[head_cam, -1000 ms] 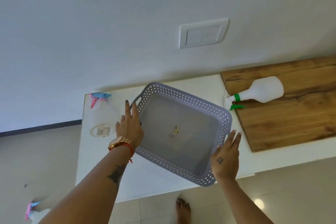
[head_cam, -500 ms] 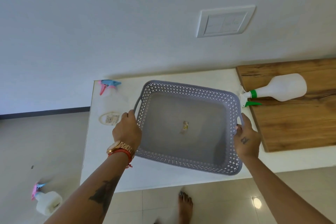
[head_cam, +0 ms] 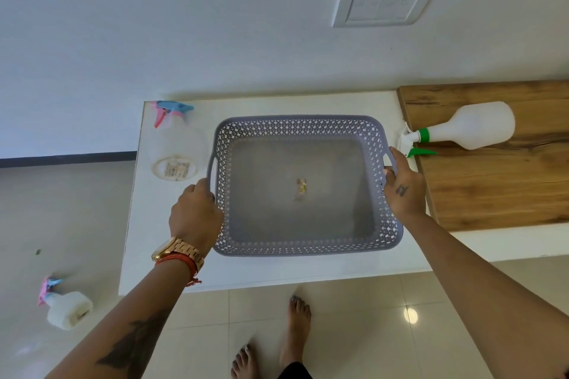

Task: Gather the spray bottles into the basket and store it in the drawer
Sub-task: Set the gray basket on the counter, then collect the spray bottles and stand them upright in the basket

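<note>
Both hands — left hand (head_cam: 197, 212), right hand (head_cam: 403, 191) — curled round basket (head_cam: 308, 243) rims (empty), squaring it on surface (head_cam: 308, 268) for loading.

A grey basket (head_cam: 308, 243) pierced with diamond lattice is seen on a white counter (head_cam: 277, 271); bottles are trimmed green (head_cam: 471, 129) and pink-and-blue (head_cam: 175, 138), beside brown wood-grain board (head_cam: 498, 191).

Grey perforated basket (head_cam: 308, 244) upright on white table (head_cam: 308, 271), only a small scrap inside. Clear bottle (head_cam: 177, 144) left of it; white bottle (head_cam: 474, 126) lying right; third bottle (head_cam: 67, 308) on floor.
</note>
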